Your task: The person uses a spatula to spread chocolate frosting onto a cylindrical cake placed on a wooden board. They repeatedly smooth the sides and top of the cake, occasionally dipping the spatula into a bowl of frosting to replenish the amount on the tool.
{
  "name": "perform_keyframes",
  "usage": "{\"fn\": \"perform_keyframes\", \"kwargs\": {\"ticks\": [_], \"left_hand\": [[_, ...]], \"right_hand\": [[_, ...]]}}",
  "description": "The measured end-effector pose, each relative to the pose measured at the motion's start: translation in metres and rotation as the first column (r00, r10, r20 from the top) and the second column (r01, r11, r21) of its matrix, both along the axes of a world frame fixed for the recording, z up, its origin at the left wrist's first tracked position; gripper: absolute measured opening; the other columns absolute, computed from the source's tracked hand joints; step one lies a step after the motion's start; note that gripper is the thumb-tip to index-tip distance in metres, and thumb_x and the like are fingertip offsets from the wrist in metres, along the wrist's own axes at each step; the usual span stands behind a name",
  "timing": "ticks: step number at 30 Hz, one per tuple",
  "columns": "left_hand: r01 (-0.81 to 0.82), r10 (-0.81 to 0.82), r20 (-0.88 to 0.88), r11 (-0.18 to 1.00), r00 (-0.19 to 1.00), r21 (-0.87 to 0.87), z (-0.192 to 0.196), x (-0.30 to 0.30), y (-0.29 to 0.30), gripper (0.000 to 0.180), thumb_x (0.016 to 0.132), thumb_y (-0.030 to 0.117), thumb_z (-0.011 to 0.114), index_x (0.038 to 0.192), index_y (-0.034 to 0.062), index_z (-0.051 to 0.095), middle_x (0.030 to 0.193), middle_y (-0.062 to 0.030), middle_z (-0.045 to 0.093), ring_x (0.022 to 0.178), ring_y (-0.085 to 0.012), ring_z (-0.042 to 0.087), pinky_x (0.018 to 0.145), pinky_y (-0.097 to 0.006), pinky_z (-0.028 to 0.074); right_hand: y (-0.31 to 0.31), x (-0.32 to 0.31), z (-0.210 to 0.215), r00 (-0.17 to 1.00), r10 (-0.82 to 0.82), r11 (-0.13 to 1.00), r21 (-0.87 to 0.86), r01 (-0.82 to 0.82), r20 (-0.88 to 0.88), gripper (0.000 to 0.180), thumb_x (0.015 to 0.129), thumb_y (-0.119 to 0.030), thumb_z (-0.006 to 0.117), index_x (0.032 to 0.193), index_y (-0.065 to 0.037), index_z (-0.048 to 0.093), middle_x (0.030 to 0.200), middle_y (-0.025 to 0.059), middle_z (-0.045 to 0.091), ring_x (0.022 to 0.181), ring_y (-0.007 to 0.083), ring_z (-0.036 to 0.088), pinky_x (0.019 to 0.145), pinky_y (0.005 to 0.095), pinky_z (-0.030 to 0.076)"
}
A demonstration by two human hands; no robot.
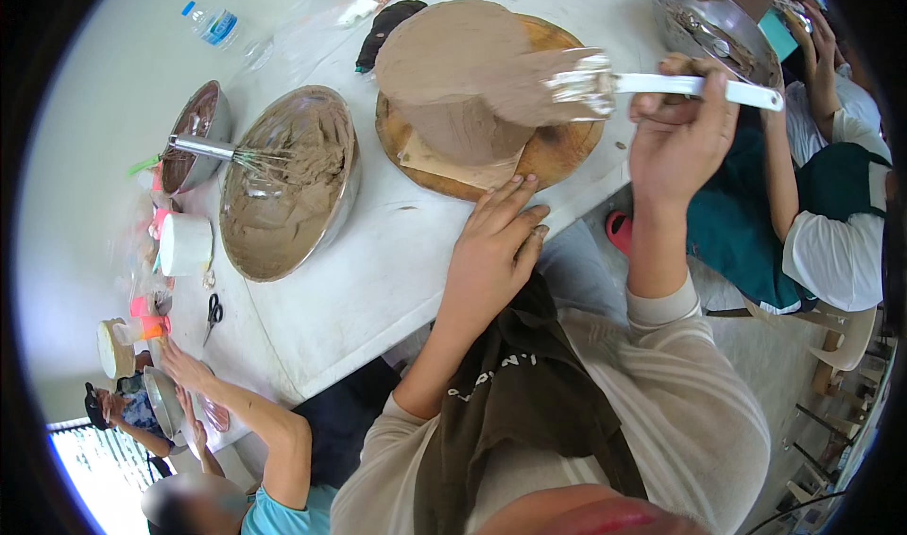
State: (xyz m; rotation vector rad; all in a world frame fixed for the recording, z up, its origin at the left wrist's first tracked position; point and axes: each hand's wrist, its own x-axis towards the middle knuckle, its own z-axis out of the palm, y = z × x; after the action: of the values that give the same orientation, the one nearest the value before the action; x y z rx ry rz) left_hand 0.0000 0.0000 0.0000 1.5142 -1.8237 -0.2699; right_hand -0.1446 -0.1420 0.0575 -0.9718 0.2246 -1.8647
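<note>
A white counter (378,280) carries a round wooden board (557,148) and a wide steel bowl (283,186) of brown cream. Near its far-left edge lie a smaller bowl (194,134), scissors (213,316), a white tub (185,244) and a plastic bottle (213,25).

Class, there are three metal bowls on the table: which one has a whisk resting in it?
The large middle bowl of pale brown cream, holding the whisk.

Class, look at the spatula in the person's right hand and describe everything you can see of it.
The spatula has a white, plastic-looking handle and a clear, flexible-looking blade smeared with brown frosting. It lies nearly level, handle pointing right, gripped by the right hand with the handle's end sticking out past the fingers. Its blade rests against the top edge of the frosted cake, which stands on a round wooden board.
</note>
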Motion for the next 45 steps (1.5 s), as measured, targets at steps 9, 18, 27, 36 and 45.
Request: {"fn": "perform_keyframes", "kwargs": {"ticks": [9, 18, 27, 36, 45], "left_hand": [[-0.005, 0.005, 0.022, 1.0, 1.0, 0.0, 0.0, 0.004, 0.003, 0.02, 0.08, 0.011, 0.062, 0.099, 0.0036, 0.065, 0.126, -0.0117, 0.054, 0.121, -0.0284, 0.047, 0.103, -0.042, 0.035], [-0.027, 0.029, 0.06, 0.999, 0.998, -0.024, 0.003, 0.003, 0.0, 0.022, 0.08, 0.012, 0.062, 0.101, 0.003, 0.064, 0.124, -0.0116, 0.055, 0.12, -0.0271, 0.048, 0.102, -0.042, 0.037], [0.024, -0.012, 0.182, 0.998, 0.983, -0.061, 0.01, -0.047, -0.036, 0.042, 0.079, 0.024, 0.065, 0.115, 0.0047, 0.056, 0.123, -0.0163, 0.05, 0.119, -0.0357, 0.043, 0.103, -0.046, 0.032], [-0.158, 0.153, 0.357, 0.987, 0.922, -0.015, 0.002, -0.076, -0.142, 0.07, 0.085, 0.051, 0.05, 0.133, 0.0014, 0.04, 0.134, -0.0229, 0.039, 0.125, -0.0396, 0.035, 0.106, -0.05, 0.022], [-0.394, 0.359, 0.302, 0.917, 0.883, 0.062, -0.001, -0.081, -0.195, 0.08, 0.087, 0.063, 0.036, 0.14, 0.0037, 0.029, 0.142, -0.022, 0.03, 0.131, -0.0432, 0.025, 0.103, -0.062, 0.017]], "right_hand": [[0.01, 0.002, -0.014, 0.975, 0.179, 0.984, -0.02, -0.178, 0.132, 0.026, 0.099, -0.03, 0.036, 0.101, -0.006, 0.047, 0.086, 0.0175, 0.057, 0.055, 0.0199, 0.054, 0.048, 0.0294, 0.046], [-0.029, -0.012, -0.026, 0.982, 0.055, 0.995, 0.073, -0.069, 0.181, 0.025, 0.098, -0.035, 0.041, 0.102, -0.011, 0.048, 0.089, 0.012, 0.058, 0.059, 0.0187, 0.053, 0.052, 0.0298, 0.043], [-0.009, -0.052, -0.057, 0.944, 0.113, 0.989, 0.053, -0.136, 0.31, 0.025, 0.098, -0.033, 0.041, 0.103, -0.011, 0.05, 0.088, 0.0087, 0.054, 0.058, 0.0153, 0.05, 0.05, 0.0258, 0.042], [0.001, -0.082, -0.064, 0.945, 0.143, 0.986, 0.041, -0.162, 0.294, 0.027, 0.098, -0.033, 0.04, 0.103, -0.009, 0.05, 0.087, 0.0069, 0.052, 0.058, 0.0137, 0.048, 0.046, 0.0242, 0.041], [0.006, -0.101, -0.067, 0.939, 0.167, 0.984, 0.012, -0.179, 0.301, 0.028, 0.098, -0.032, 0.039, 0.1, -0.008, 0.054, 0.089, 0.0075, 0.056, 0.064, 0.0155, 0.055, 0.045, 0.0242, 0.043]]}}
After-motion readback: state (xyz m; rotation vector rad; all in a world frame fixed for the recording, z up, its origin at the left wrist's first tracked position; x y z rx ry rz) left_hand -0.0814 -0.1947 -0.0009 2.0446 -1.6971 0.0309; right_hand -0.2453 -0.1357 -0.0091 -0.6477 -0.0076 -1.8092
